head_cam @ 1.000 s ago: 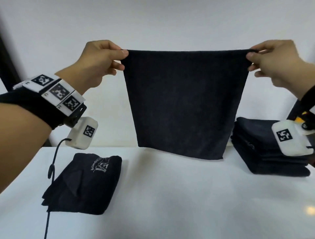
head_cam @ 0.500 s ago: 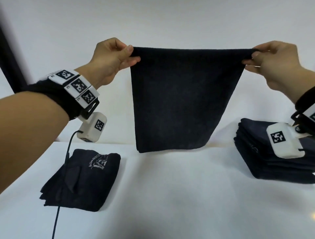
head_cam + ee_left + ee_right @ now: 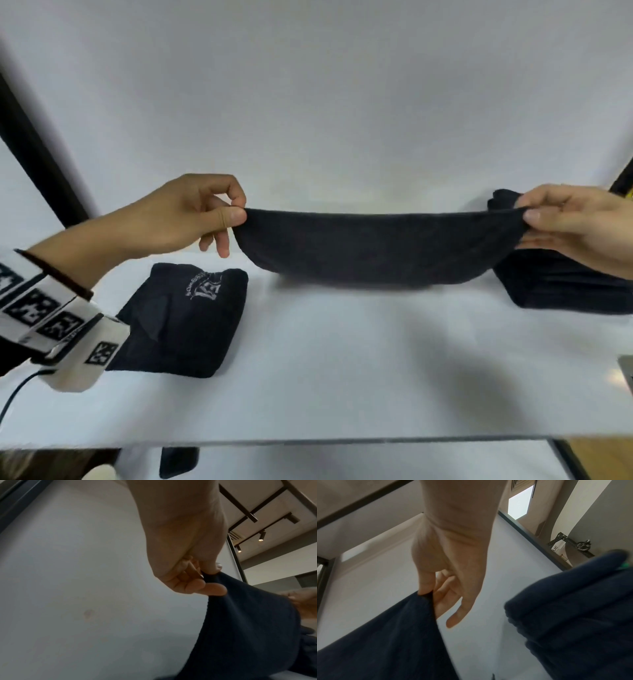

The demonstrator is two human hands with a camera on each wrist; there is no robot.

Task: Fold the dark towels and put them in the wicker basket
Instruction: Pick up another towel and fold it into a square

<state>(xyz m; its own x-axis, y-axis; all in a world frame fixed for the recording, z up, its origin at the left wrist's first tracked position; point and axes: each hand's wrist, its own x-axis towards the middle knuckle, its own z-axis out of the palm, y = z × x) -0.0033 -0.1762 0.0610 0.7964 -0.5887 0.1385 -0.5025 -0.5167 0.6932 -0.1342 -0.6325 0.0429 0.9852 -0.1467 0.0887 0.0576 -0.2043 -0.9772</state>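
A dark towel (image 3: 376,246) stretches between my two hands, low over the white table (image 3: 342,359), its lower part bunching on the surface. My left hand (image 3: 236,214) pinches its left top corner between thumb and forefinger, as the left wrist view shows on the dark towel (image 3: 248,622) under the left hand (image 3: 211,577). My right hand (image 3: 529,219) pinches the right corner; in the right wrist view the right hand (image 3: 429,593) grips the dark towel (image 3: 385,642). A folded dark towel (image 3: 185,318) with a white logo lies at left. No wicker basket is in view.
A stack of folded dark towels (image 3: 561,284) sits at the right behind my right hand, and the stack (image 3: 573,615) fills the right of the right wrist view. A white wall stands behind the table. The table's front edge (image 3: 342,440) runs close below.
Both hands have come down with the towel from head height to just above the table. Its lower part now bunches on the surface instead of hanging free.
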